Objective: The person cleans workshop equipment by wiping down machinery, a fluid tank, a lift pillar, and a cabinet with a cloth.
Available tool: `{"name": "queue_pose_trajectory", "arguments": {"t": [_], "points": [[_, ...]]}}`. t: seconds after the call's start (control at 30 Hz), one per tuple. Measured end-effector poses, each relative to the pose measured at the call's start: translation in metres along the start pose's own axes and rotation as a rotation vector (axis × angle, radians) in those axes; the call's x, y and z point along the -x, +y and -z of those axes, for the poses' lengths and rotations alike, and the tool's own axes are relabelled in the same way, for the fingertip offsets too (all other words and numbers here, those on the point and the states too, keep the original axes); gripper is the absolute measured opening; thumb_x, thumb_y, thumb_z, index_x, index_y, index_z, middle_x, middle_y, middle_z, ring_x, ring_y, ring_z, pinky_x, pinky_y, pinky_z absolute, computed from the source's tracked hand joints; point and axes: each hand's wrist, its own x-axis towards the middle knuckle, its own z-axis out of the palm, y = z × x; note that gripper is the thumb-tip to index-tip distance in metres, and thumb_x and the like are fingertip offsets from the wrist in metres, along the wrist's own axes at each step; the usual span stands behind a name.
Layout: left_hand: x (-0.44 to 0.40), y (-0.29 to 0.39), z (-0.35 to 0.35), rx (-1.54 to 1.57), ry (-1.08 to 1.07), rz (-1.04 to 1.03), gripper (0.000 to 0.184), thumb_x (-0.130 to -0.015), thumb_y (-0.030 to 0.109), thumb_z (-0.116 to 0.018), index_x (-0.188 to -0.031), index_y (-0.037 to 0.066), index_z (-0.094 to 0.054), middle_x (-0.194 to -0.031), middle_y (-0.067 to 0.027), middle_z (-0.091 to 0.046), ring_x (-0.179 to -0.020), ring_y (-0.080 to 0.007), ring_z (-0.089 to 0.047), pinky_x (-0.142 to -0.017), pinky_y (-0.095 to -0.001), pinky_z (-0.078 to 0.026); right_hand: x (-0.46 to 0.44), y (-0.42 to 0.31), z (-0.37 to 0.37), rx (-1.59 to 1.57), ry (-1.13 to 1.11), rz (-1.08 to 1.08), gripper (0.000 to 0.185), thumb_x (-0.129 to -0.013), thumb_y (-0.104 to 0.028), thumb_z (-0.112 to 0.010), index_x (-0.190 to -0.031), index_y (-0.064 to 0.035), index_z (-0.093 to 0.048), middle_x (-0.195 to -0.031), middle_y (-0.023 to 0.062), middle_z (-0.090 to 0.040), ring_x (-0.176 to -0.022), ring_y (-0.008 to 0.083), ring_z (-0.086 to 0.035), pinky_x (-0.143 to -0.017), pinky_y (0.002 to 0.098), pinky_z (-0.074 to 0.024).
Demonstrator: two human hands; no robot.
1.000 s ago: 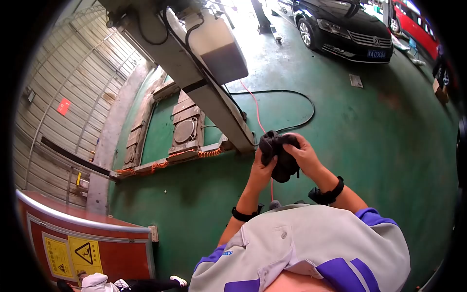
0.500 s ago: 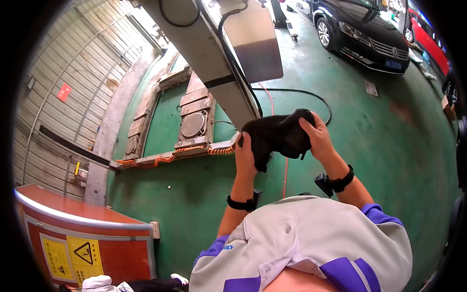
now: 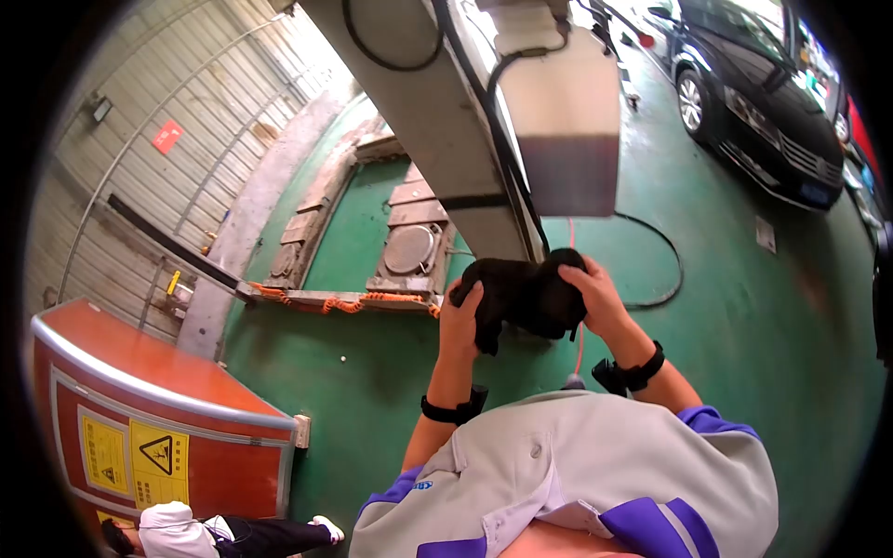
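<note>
Lower left: glossy red-brown cabinet with yellow warning labels, person in white top and black trousers in front of it at bottom edge, then orange coiled hose along the floor left of centre. Mid-frame, left hand is clamped on the left end of a soft black fabric bundle, held up over the green floor; above it, upper middle, translucent white plastic tank, darker lower down. Right hand, apart from the left, grips the bundle's right end, thumb showing; black car upper right.
</note>
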Motion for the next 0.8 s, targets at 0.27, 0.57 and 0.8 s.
{"name": "queue_pose_trajectory", "arguments": {"t": [0.27, 0.57, 0.8], "points": [[-0.095, 0.027, -0.015, 0.063, 0.134, -0.225, 0.043, -0.086, 0.002, -0.064, -0.124, 0.001, -0.045, -0.111, -0.0131, -0.059, -0.098, -0.0211, -0.061, -0.083, -0.0327, -0.053, -0.087, 0.022, -0.008, 0.432, -0.194, 0.079, 0.037, -0.099, -0.021, -0.046, -0.125, 0.0046, -0.053, -0.114, 0.008, -0.062, -0.103, 0.0131, -0.057, -0.092, 0.0261, -0.0444], [-0.133, 0.076, -0.01, -0.161, 0.132, -0.468, 0.036, -0.087, -0.005, -0.058, -0.122, 0.001, -0.049, -0.115, -0.012, -0.056, -0.104, -0.0202, -0.057, -0.089, -0.0305, -0.049, -0.137, 0.007, -0.059, 0.711, -0.36, 0.542, 0.041, -0.093, -0.003, -0.049, -0.134, -0.0036, -0.048, -0.129, 0.0168, -0.054, -0.117, 0.0262, -0.053, -0.098, 0.0335, -0.0405], [-0.182, 0.159, -0.07, -0.536, -0.132, -1.033, 0.053, -0.086, 0.002, -0.063, -0.134, 0.001, -0.042, -0.129, -0.0139, -0.045, -0.117, -0.0216, -0.048, -0.101, -0.0314, -0.039, -0.187, -0.036, -0.12, 1.022, -0.288, 0.948, 0.04, -0.082, 0.007, -0.049, -0.117, -0.0074, -0.061, -0.116, 0.0218, -0.053, -0.097, 0.0384, -0.056, -0.085, 0.0379, -0.0471]]}}
